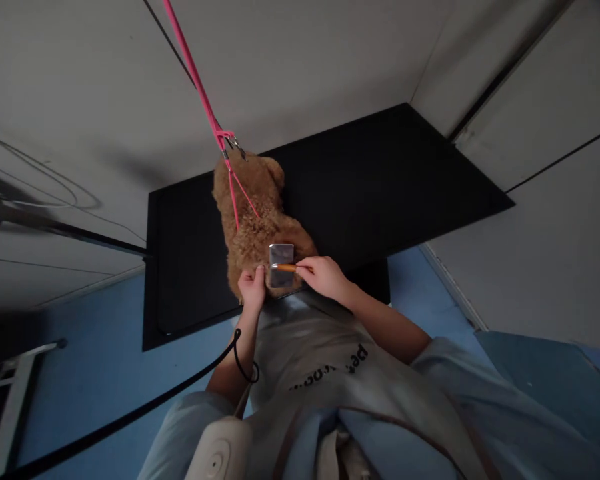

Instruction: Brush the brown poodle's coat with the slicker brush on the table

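A curly brown dog (253, 227) is on a black grooming table (370, 173), its head toward the wall. My right hand (325, 275) grips the orange handle of a slicker brush (281, 257), whose flat silvery head lies against the fur at the dog's near end. Just left of the brush, my left hand (253, 287) is closed at the dog's coat, thumb and fingers pressed together on a bit of fur. Pink straps of a grooming leash (195, 73) run from above down to the dog's neck and back, joined by metal clips.
A metal arm (80, 233) reaches the table's left edge. A black hose or cable (130, 420) crosses at lower left near my left forearm. White walls stand behind the table, and the floor (95, 347) is blue.
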The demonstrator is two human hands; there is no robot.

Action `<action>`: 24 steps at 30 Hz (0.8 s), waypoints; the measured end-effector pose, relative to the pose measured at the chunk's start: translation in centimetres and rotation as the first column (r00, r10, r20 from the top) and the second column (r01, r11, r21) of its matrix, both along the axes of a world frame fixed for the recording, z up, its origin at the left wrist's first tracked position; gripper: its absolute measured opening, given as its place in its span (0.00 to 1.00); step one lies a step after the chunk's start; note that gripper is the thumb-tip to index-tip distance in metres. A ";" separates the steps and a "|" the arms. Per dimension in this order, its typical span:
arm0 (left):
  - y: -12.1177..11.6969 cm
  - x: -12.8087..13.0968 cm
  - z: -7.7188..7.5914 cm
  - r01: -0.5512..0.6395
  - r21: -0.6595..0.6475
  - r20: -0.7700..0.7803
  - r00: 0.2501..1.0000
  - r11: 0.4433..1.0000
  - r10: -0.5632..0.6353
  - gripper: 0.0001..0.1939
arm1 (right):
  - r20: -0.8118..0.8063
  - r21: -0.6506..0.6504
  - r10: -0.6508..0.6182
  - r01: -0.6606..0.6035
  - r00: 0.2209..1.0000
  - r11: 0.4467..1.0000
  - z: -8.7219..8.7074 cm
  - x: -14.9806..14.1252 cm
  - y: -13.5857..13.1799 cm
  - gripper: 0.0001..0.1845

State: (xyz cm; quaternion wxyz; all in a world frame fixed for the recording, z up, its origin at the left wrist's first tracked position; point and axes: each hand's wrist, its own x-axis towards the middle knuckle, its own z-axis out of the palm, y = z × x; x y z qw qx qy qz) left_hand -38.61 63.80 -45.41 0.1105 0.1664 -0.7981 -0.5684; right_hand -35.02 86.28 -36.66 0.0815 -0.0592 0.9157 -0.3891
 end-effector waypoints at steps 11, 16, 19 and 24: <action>0.0 0.0 -0.1 -0.030 -0.032 0.080 0.996 0.999 0.033 0.19 | 0.020 0.024 -0.015 0.015 1.000 1.000 1.7 -0.5 2.1 0.15; -1.0 0.3 0.6 0.098 -0.007 0.122 0.988 0.995 -0.096 0.16 | 0.256 0.072 0.060 -0.081 0.965 0.994 0.1 -5.5 5.2 0.17; -1.2 0.3 0.8 0.197 0.049 0.131 0.971 0.979 -0.202 0.14 | 0.196 0.321 -0.192 0.122 0.962 0.939 -0.4 -6.4 8.4 0.15; -1.0 0.4 1.0 0.215 0.130 0.125 0.965 0.968 -0.231 0.18 | 0.160 -0.116 0.205 -0.188 0.966 0.975 0.6 -7.8 5.0 0.19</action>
